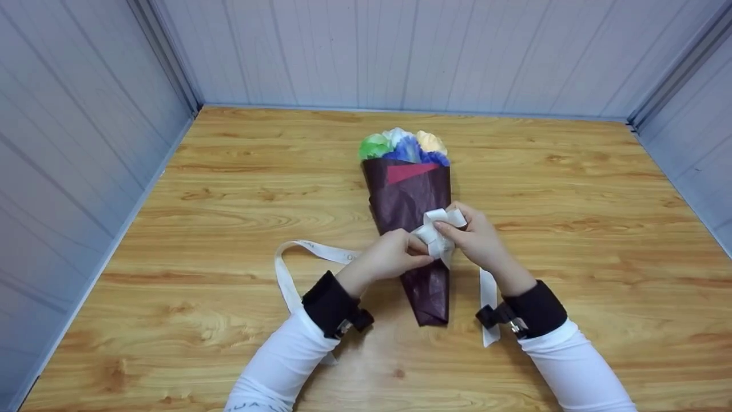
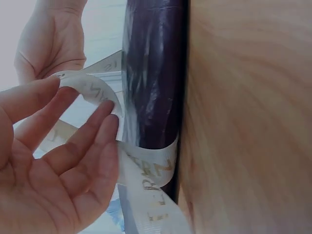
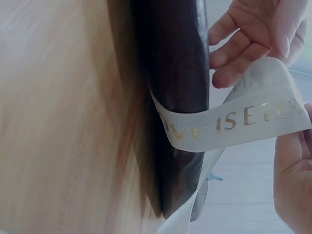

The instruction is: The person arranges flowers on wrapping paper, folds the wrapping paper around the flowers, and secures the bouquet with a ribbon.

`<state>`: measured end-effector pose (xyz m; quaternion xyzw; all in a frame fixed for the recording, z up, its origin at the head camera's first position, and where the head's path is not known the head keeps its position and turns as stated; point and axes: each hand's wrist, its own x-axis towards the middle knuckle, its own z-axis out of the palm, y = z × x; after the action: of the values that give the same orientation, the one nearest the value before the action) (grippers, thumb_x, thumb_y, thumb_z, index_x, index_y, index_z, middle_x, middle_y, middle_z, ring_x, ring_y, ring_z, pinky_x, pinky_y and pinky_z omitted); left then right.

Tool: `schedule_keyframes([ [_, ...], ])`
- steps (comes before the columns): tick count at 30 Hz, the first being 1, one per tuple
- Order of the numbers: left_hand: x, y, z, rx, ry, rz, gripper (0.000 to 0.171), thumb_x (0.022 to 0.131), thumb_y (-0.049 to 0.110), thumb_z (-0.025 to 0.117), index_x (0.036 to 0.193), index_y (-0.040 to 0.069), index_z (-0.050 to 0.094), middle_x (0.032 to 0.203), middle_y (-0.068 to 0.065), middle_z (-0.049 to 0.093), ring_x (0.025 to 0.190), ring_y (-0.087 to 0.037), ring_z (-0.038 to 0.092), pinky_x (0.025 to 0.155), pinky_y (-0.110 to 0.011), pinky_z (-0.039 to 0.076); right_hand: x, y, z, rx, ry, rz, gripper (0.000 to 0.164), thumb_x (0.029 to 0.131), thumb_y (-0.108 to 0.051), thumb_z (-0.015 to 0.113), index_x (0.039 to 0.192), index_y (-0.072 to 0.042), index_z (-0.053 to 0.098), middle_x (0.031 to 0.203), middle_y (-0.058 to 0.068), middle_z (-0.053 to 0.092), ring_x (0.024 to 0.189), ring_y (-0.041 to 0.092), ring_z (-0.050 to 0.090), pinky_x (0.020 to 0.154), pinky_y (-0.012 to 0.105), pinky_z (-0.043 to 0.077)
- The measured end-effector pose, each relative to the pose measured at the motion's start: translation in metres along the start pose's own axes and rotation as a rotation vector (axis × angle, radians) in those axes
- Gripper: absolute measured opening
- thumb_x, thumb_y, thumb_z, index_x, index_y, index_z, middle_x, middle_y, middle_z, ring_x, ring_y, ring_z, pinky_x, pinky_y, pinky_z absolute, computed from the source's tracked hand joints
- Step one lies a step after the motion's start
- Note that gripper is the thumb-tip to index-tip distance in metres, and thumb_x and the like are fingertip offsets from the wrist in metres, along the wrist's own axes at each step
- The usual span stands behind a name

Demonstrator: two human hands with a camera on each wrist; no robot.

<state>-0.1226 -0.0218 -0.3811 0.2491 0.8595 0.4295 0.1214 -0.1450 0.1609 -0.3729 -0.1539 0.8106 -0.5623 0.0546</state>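
A bouquet of fabric-like flowers in green, white, blue and cream lies on the table, wrapped in dark purple paper. A white ribbon with gold lettering goes around the wrapped stems, with loops standing above the paper. My left hand pinches a ribbon loop from the left; in the left wrist view its thumb and fingertips touch the curved band. My right hand grips the upper loop between thumb and fingers. The crossing under the fingers is partly hidden.
One long ribbon tail curves out on the left, passing under the left forearm. Another tail hangs down by the right wrist. The wood-grain table is bounded by pale panel walls at the back and sides.
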Motion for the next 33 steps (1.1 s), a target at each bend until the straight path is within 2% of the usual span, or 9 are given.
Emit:
schedule_keyframes([
  [6, 0.000, 0.001, -0.002, -0.078, 0.075, -0.007, 0.015, 0.088, 0.009, 0.064, 0.080, -0.003, 0.070, 0.067, 0.006, 0.054, 0.057, -0.003, 0.043, 0.055, -0.014, 0.033, 0.001, 0.001, -0.001, -0.006, 0.016, -0.010, 0.018, 0.090, -0.005, 0.062, 0.084, 0.006, 0.051, 0.066, -0.003, 0.046, 0.059, 0.004, 0.045, 0.052, 0.018, 0.037],
  [11, 0.000, 0.002, -0.003, -0.122, 0.126, -0.037, 0.015, 0.086, 0.007, 0.059, 0.074, -0.001, 0.065, 0.066, 0.007, 0.049, 0.056, -0.004, 0.040, 0.054, -0.016, 0.033, 0.002, 0.004, -0.002, 0.001, 0.026, -0.012, 0.017, 0.090, -0.004, 0.062, 0.083, 0.007, 0.050, 0.064, -0.004, 0.047, 0.057, 0.004, 0.044, 0.050, 0.017, 0.036],
  [18, -0.001, 0.005, -0.005, -0.311, 0.255, -0.100, 0.015, 0.087, 0.004, 0.050, 0.074, 0.003, 0.057, 0.060, 0.006, 0.046, 0.054, -0.006, 0.042, 0.051, -0.017, 0.033, 0.002, 0.005, -0.001, -0.005, 0.069, -0.017, 0.016, 0.089, -0.002, 0.062, 0.082, 0.006, 0.051, 0.062, -0.007, 0.050, 0.055, 0.001, 0.046, 0.050, 0.016, 0.037],
  [22, -0.002, 0.006, -0.008, -0.354, 0.298, -0.127, 0.015, 0.087, 0.004, 0.049, 0.075, 0.004, 0.056, 0.059, 0.006, 0.046, 0.050, -0.004, 0.043, 0.048, -0.017, 0.035, 0.003, 0.006, -0.001, 0.007, 0.125, -0.016, 0.013, 0.090, -0.003, 0.061, 0.086, 0.008, 0.056, 0.064, -0.008, 0.053, 0.057, 0.001, 0.048, 0.052, 0.017, 0.040],
  [28, -0.002, 0.006, -0.011, -0.391, 0.330, -0.143, 0.013, 0.086, 0.004, 0.049, 0.075, 0.005, 0.056, 0.061, 0.006, 0.048, 0.053, -0.004, 0.047, 0.051, -0.016, 0.039, 0.003, 0.008, -0.004, 0.072, 0.198, -0.036, 0.015, 0.090, 0.000, 0.060, 0.100, 0.011, 0.057, 0.064, -0.009, 0.056, 0.058, 0.001, 0.051, 0.053, 0.016, 0.043],
  [31, -0.001, 0.004, -0.012, -0.387, 0.332, -0.139, 0.014, 0.086, 0.003, 0.049, 0.075, 0.005, 0.056, 0.062, 0.006, 0.048, 0.055, -0.004, 0.047, 0.052, -0.016, 0.037, 0.002, 0.008, -0.006, 0.052, 0.212, -0.043, 0.011, 0.089, -0.001, 0.061, 0.095, 0.008, 0.058, 0.059, -0.009, 0.053, 0.054, 0.001, 0.048, 0.051, 0.017, 0.041],
  [33, -0.001, 0.004, -0.012, -0.417, 0.330, -0.134, 0.014, 0.086, 0.002, 0.048, 0.074, 0.005, 0.056, 0.062, 0.006, 0.048, 0.055, -0.005, 0.048, 0.052, -0.016, 0.038, 0.002, 0.008, -0.008, 0.041, 0.222, -0.060, 0.007, 0.089, -0.002, 0.062, 0.089, 0.005, 0.059, 0.058, -0.009, 0.050, 0.053, 0.001, 0.045, 0.051, 0.017, 0.038],
])
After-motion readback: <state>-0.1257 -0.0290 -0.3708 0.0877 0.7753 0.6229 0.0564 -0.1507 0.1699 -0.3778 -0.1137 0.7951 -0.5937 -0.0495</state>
